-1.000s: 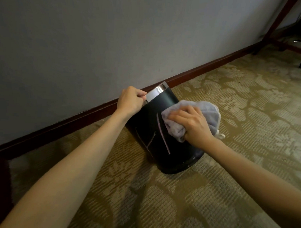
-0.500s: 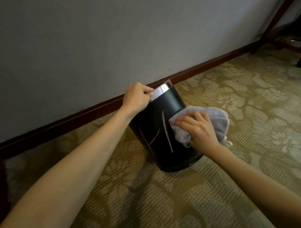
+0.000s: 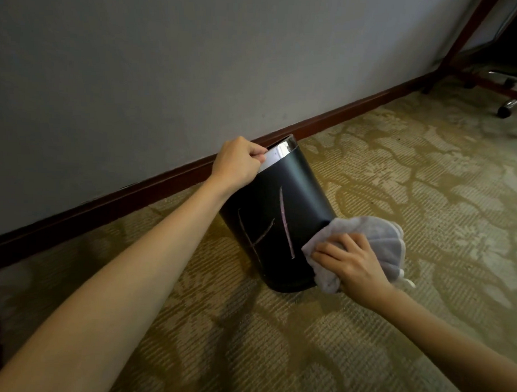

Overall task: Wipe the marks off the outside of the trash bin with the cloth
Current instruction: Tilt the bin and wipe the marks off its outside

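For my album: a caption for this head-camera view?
Left hand steadies tilted black bin; right hand presses cloth low beside chalk-like marks.

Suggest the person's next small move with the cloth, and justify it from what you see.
Probably slide the cloth left onto the long pale mark. The right hand presses it low on the trash bin's right side, the marks remain unwiped, and the left hand steadies the rim.

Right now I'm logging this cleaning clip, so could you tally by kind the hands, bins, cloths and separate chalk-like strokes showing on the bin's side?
Hands: 2, the left hand gripping the rim and the right hand holding the cloth
Trash bin: 1
Cloth: 1
Strokes on the bin: 3, a long stroke, a left stroke and a short diagonal
Total: 7
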{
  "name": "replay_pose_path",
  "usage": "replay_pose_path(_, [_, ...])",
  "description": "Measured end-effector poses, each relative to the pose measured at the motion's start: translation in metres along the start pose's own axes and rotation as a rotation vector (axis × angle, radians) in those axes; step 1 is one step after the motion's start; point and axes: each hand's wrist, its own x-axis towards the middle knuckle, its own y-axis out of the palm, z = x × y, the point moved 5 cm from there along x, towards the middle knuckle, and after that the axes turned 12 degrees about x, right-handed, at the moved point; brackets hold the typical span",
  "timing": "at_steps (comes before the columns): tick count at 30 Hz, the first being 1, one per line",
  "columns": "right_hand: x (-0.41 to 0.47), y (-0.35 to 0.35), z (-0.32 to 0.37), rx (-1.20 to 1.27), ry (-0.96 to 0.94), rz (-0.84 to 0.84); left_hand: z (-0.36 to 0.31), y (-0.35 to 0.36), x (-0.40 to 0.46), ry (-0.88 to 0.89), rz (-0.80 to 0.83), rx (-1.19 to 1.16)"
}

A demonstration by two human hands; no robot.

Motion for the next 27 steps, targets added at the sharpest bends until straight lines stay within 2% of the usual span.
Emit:
replay_pose_path(3, [0.022,-0.014,-0.003,-0.012,-0.003,-0.042,-0.009,0.003,-0.001,0.022,-0.017,0.020])
replay_pose_path(8, [0.084,-0.051,-0.008,-0.024,0.002,-0.257,-0.024,0.012,-0.002,0.099,0.001,0.031])
replay_pose_path(10, [0.092,-0.051,-0.010,-0.027,0.021,-0.290,-0.024,0.011,-0.001,0.094,0.009,0.030])
replay_pose_path(15, [0.045,-0.013,-0.001,-0.020,-0.088,-0.216,-0.011,0.007,0.002,0.003,0.076,-0.077])
replay_pose_path(21, [-0.021,0.026,0.003,-0.166,-0.259,0.049,-0.007,0.007,0.001,-0.018,0.119,-0.124])
replay_pose_path(24, [-0.010,0.017,0.001,-0.193,-0.288,0.056,-0.013,0.008,0.001,0.023,0.087,-0.089])
replay_pose_path(27, [0.021,-0.001,0.004,-0.181,-0.292,-0.023,-0.017,0.009,0.003,0.046,0.050,-0.061])
